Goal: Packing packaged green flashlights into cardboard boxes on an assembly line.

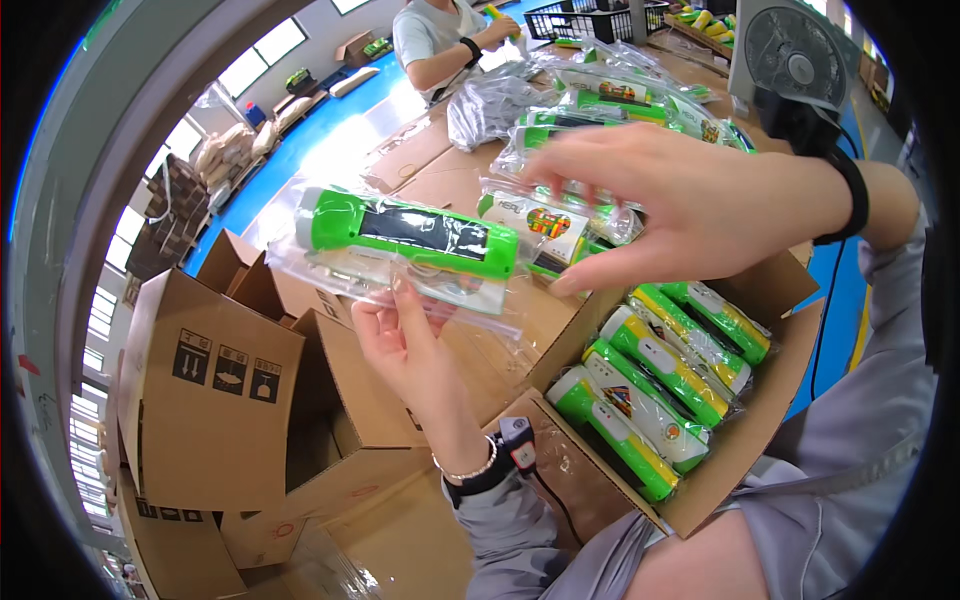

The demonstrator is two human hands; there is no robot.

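My left hand [400,345] pinches the lower edge of a clear plastic bag. Inside that bag lies a green flashlight [335,220] with a dark panel along its body and a white head, with a printed card beneath it. My right hand [690,205] hovers over the table with fingers apart, holding nothing. Below it, several bagged green, white and yellow flashlights [655,365] lie side by side in an open cardboard box [735,475]. A heap of more bagged flashlights [620,105] is behind my right hand, partly hidden by it.
Open empty cardboard cartons [220,390] stand at the left. The table [400,540] is covered in cardboard. Across it, a person [440,45] holds a flashlight [500,20]. A fan [795,60] and a black crate [575,20] are at the back.
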